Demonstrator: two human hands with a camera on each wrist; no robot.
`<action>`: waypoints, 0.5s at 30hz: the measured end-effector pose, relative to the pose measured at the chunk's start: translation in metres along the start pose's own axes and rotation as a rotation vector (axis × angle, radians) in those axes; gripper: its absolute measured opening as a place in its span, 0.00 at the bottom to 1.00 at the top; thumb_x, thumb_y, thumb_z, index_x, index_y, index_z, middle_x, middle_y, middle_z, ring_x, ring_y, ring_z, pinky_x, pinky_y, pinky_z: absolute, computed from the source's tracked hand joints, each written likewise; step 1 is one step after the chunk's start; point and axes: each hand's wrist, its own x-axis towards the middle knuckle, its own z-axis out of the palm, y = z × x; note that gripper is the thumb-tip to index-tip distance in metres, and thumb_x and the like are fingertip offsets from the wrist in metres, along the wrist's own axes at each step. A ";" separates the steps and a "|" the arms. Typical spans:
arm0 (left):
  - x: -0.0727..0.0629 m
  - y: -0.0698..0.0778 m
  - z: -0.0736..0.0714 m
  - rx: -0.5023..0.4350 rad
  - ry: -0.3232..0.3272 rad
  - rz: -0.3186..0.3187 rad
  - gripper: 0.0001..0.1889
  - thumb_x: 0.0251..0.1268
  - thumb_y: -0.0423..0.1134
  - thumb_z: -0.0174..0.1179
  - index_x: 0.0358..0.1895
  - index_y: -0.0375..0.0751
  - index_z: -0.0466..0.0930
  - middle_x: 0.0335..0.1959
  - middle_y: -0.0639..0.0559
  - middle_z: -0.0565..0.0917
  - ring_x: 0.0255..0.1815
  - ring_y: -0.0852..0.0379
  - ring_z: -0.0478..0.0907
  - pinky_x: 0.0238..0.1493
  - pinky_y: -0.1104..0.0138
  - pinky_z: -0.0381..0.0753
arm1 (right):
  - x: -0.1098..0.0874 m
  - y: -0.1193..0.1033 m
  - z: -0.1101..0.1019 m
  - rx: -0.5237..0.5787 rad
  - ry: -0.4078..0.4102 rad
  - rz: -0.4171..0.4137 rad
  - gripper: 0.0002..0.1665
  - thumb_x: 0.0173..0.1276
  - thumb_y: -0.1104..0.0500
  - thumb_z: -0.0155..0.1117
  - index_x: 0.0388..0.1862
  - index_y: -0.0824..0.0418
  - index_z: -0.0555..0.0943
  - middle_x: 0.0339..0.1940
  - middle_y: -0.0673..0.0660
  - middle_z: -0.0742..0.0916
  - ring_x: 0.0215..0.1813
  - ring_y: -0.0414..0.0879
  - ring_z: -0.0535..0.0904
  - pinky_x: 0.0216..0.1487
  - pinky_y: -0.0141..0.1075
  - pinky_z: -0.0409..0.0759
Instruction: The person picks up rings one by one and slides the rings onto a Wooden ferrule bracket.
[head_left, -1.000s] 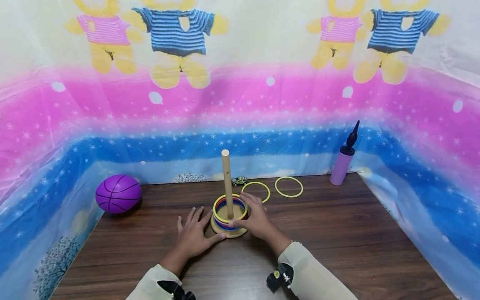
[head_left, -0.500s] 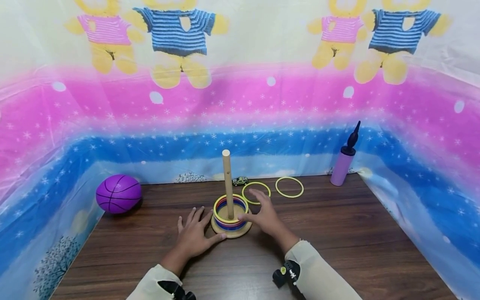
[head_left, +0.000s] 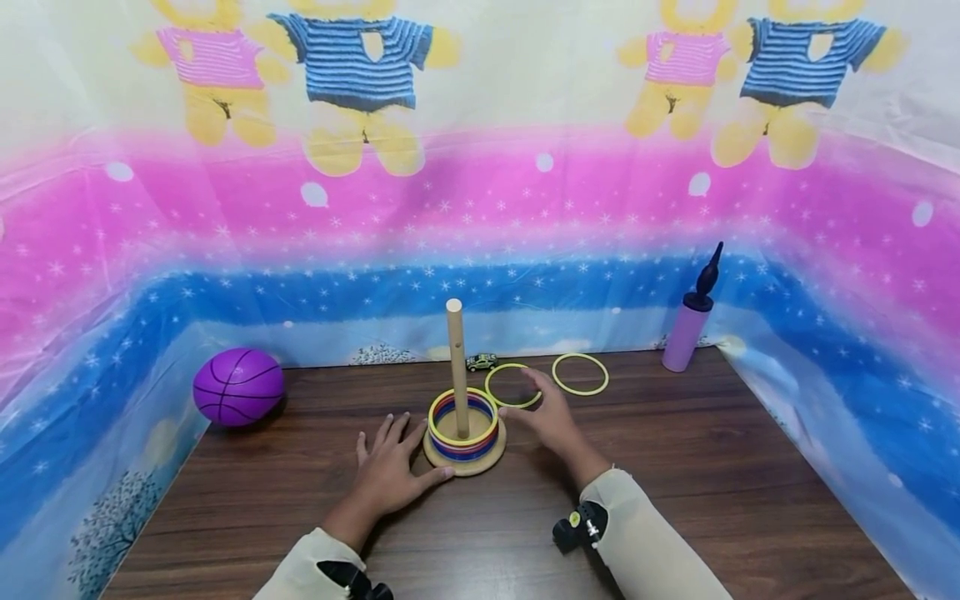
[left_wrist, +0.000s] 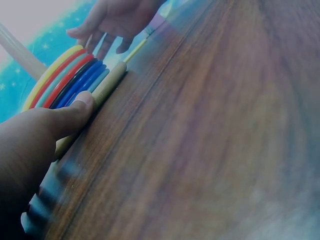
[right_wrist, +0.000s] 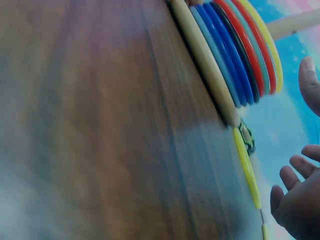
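Observation:
A wooden peg [head_left: 456, 358] rises from a round wooden base [head_left: 491, 460]. Stacked around the peg lie several rings [left_wrist: 62, 82] in blue, black, red and pale green, topped by a yellow ring [head_left: 432, 427]. My left hand [head_left: 388, 475] is spread on the left side, its thumb [left_wrist: 82, 102] against the base and its fingertips near the stack. Right of the stack, my right hand [head_left: 553, 423] hovers with nothing in its grasp, thumb and fingers apart. Behind it, a loose yellow ring [head_left: 489, 394] lies on the table, partly covered by the fingers.
Farther right lies another yellow ring [head_left: 580, 392]. A toy car [head_left: 482, 362] sits behind the peg. A purple ball [head_left: 238, 387] stands at the table's left edge. At the back right is a purple hand pump [head_left: 686, 333]. A printed cloth [head_left: 480, 200] surrounds the wooden table [head_left: 675, 467].
My right hand has let go of the ring stack and drawn away to the right, toward the loose yellow ring. The left hand stays in place by the base.

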 end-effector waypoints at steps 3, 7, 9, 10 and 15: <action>0.000 0.001 0.000 0.003 0.006 0.002 0.54 0.61 0.81 0.65 0.85 0.55 0.69 0.88 0.36 0.63 0.91 0.27 0.51 0.80 0.18 0.42 | 0.004 0.003 -0.005 0.012 0.014 0.026 0.52 0.70 0.53 0.82 0.86 0.64 0.67 0.79 0.73 0.76 0.75 0.69 0.75 0.73 0.66 0.76; 0.000 0.001 0.000 0.007 0.014 0.007 0.54 0.61 0.81 0.65 0.85 0.54 0.70 0.87 0.36 0.63 0.90 0.27 0.52 0.80 0.18 0.42 | 0.007 0.008 -0.011 0.002 0.032 0.051 0.49 0.74 0.51 0.79 0.86 0.63 0.67 0.64 0.71 0.83 0.61 0.60 0.82 0.62 0.56 0.81; -0.001 0.001 -0.001 0.008 0.016 0.009 0.53 0.61 0.80 0.65 0.85 0.54 0.70 0.87 0.36 0.64 0.90 0.27 0.52 0.80 0.18 0.42 | 0.009 0.012 -0.013 -0.013 0.037 0.060 0.50 0.74 0.49 0.78 0.87 0.63 0.66 0.55 0.67 0.85 0.54 0.54 0.83 0.56 0.49 0.82; -0.001 0.001 -0.001 0.008 0.016 0.009 0.53 0.61 0.80 0.65 0.85 0.54 0.70 0.87 0.36 0.64 0.90 0.27 0.52 0.80 0.18 0.43 | 0.011 0.013 -0.014 -0.024 0.038 0.063 0.50 0.74 0.49 0.78 0.87 0.63 0.66 0.51 0.65 0.86 0.51 0.52 0.83 0.54 0.46 0.82; -0.001 0.002 -0.002 0.012 0.014 0.008 0.53 0.62 0.80 0.65 0.85 0.53 0.70 0.87 0.35 0.64 0.90 0.27 0.53 0.79 0.18 0.44 | 0.017 0.017 -0.017 -0.066 0.027 0.077 0.53 0.73 0.46 0.79 0.87 0.61 0.66 0.57 0.66 0.86 0.41 0.46 0.80 0.42 0.39 0.79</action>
